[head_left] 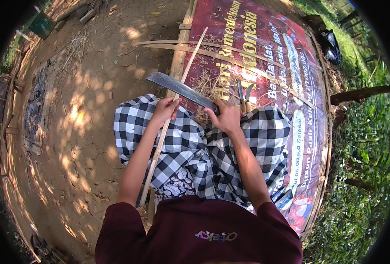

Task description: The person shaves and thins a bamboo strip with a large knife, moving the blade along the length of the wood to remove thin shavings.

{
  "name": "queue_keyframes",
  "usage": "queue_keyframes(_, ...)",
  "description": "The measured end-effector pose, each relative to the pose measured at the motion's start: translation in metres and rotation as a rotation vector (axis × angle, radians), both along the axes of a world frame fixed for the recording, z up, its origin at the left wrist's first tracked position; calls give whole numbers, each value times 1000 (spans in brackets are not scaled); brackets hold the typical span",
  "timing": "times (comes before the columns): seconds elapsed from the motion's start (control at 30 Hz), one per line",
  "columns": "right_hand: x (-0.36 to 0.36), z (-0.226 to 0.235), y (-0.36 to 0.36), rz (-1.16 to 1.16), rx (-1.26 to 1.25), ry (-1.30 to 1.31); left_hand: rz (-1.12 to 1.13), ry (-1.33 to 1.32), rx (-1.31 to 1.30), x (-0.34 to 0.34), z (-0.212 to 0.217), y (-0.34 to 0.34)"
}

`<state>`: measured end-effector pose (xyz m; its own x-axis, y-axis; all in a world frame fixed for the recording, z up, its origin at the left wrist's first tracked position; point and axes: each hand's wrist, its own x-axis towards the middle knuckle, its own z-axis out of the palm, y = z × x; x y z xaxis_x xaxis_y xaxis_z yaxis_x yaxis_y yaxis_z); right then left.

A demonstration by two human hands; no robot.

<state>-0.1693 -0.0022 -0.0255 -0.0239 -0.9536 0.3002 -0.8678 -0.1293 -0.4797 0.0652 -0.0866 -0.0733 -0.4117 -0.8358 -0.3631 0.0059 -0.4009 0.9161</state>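
Note:
A long pale strip of split bamboo or wood (158, 149) slants across my lap, its pointed tip far ahead of me. My left hand (164, 111) is closed around it a little below the blade. My right hand (227, 116) grips the machete (196, 95) at its handle end, which the fingers mostly hide. The broad dark blade points left and crosses the strip just beyond my left hand; whether its edge bites into it I cannot tell. Black-and-white checked cloth (160, 132) covers my legs. Right of the machete lie a straight knife (240, 90) and a curved-blade knife (249, 91).
A red printed banner (287, 33) covers a low platform with a wooden edge (175, 72). Curly shavings (209, 84) and several long thin strips (226, 56) lie on it. Cracked earth ground (89, 145) is at left. A wooden post (362, 93) and green plants are at right.

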Motion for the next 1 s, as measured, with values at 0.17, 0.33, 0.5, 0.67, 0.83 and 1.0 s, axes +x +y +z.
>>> queue_keyframes(0.17,19,-14,-4,30,87,-15,-85,64,31,-3,-2,6)
queue_keyframes(0.33,31,-37,-4,-6,133,-31,-100,243,140,-2,-21,14)
queue_keyframes(0.5,35,-46,-6,-55,172,-53,-21,-563,-656,2,-27,31)
queue_keyframes(0.67,25,-49,5,-45,138,7,185,-560,-876,45,51,84)
queue_keyframes(0.83,26,-49,8,32,71,27,-43,-703,-464,77,93,164)
queue_keyframes(1.0,39,-29,23,118,-2,-14,-31,-999,-531,78,83,199)
